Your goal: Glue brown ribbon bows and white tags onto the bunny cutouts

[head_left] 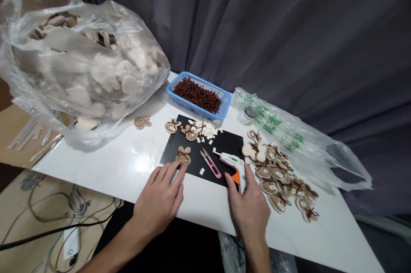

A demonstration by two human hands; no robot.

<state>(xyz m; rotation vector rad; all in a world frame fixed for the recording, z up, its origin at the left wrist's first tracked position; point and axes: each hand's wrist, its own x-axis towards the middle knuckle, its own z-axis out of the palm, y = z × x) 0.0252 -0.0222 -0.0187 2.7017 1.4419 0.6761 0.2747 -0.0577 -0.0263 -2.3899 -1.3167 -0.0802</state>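
My left hand [163, 189] lies with fingers stretched out, its fingertips at the lower edge of a tan felt bunny piece [183, 155] with a brown bow. The bunny lies on a black mat [192, 171]. My right hand [250, 206] has thumb and fingers around the handle of a white glue gun [231, 160] with an orange trigger. The gun's nozzle points left over the mat. Pink thread snips [211, 164] lie between the bunny and the gun. Small white tags [208, 129] are heaped at the mat's back edge, beside two bunny pieces with bows [190, 132].
A blue basket [225, 104] of brown bows stands behind the mat. A big plastic bag [96, 76] of felt pieces fills the left. Finished-looking bunnies [278, 172] are piled at right, near a small jar [248, 115] and a clear plastic bag [308, 149]. Cables [41, 221] lie below left.
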